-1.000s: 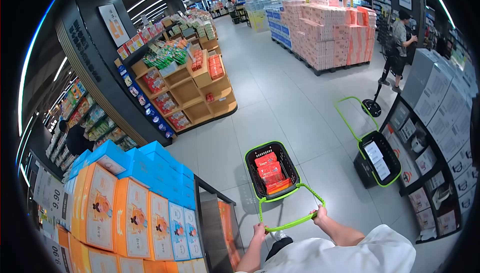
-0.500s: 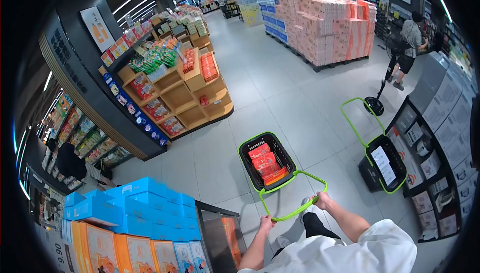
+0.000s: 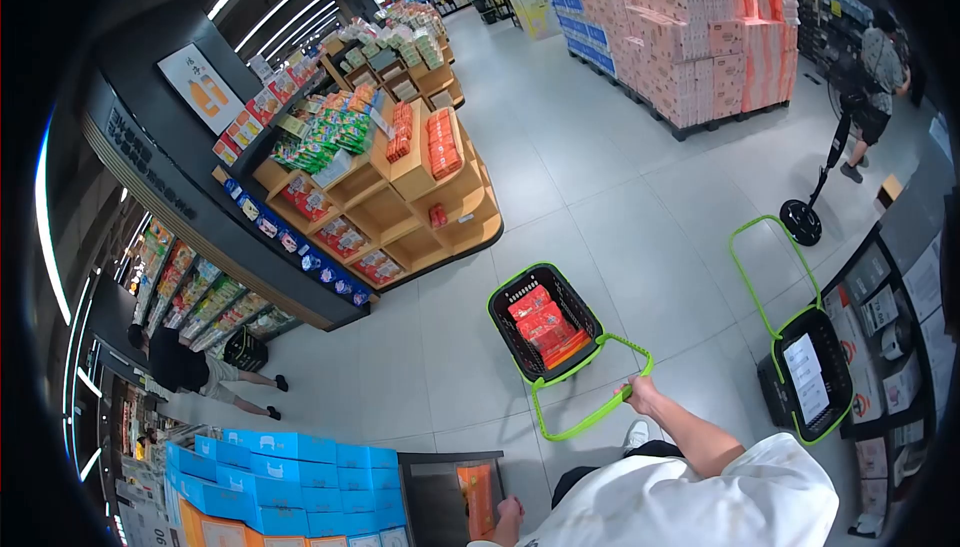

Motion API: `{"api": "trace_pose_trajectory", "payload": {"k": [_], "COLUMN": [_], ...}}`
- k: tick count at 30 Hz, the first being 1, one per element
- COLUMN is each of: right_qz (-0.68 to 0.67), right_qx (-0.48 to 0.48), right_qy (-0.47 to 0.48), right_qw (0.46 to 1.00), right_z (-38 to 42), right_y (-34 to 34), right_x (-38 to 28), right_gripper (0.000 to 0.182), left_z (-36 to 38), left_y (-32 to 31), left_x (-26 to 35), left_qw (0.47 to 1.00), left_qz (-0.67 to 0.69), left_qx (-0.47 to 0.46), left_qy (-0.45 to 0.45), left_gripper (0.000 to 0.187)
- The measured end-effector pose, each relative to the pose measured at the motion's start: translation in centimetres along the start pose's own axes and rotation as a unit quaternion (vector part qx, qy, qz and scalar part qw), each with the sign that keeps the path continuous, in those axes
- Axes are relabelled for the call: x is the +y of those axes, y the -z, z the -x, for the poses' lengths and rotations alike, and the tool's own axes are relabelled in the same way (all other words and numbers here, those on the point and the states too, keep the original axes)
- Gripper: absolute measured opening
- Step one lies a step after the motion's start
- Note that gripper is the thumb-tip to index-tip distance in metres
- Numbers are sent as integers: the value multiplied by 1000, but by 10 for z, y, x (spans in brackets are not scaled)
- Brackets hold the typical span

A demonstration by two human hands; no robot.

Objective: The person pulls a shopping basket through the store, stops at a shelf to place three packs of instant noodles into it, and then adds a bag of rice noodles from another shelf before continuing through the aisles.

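Note:
A black basket point(image 3: 505, 339) with a green rim stands on the floor in front of me, with several red packages point(image 3: 545, 325) inside. My right hand point(image 3: 640, 394) is closed around its long green handle, at the handle's right part. Off the handle, my left hand point(image 3: 510, 512) is low near the bottom edge, beside an orange package point(image 3: 477, 492) in a dark display case. Its fingers are too small and turned away to tell whether they are open or closed.
Stacked blue boxes point(image 3: 290, 472) stand at lower left. A wooden display point(image 3: 400, 212) is ahead left, pink cartons point(image 3: 690, 47) ahead right. A second green-rimmed basket point(image 3: 775, 387) is on the right. One person point(image 3: 180, 362) is at left, another point(image 3: 880, 72) at far right.
My left hand has let go of the handle and moved down and left. My right hand still holds it. The view has shifted, so the shelves and second basket appear further right.

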State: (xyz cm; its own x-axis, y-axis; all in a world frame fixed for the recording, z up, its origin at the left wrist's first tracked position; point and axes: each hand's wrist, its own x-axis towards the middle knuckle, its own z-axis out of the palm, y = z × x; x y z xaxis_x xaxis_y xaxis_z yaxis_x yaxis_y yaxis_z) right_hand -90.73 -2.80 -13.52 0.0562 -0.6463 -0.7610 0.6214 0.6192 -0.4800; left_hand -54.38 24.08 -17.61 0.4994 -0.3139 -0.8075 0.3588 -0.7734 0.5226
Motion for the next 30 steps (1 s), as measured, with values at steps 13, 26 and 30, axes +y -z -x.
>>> {"api": "trace_pose_trajectory", "payload": {"k": [13, 26, 30], "right_qz": [101, 248, 289], "right_qx": [0, 63, 26], "right_qy": [6, 10, -25], "right_qw": [995, 967, 957], "right_z": [-105, -244, -305], "right_y": [-56, -185, -219], "right_x": [-118, -263, -297], "right_gripper": [28, 27, 41], "left_z": [-21, -179, -194], "left_y": [-55, -185, -195], "left_x": [49, 188, 261], "left_qw": [980, 995, 991], "left_qz": [-178, 82, 109], "left_qx": [-65, -12, 5], "left_qy": [-66, 50, 71], "left_gripper": [18, 17, 21]}}
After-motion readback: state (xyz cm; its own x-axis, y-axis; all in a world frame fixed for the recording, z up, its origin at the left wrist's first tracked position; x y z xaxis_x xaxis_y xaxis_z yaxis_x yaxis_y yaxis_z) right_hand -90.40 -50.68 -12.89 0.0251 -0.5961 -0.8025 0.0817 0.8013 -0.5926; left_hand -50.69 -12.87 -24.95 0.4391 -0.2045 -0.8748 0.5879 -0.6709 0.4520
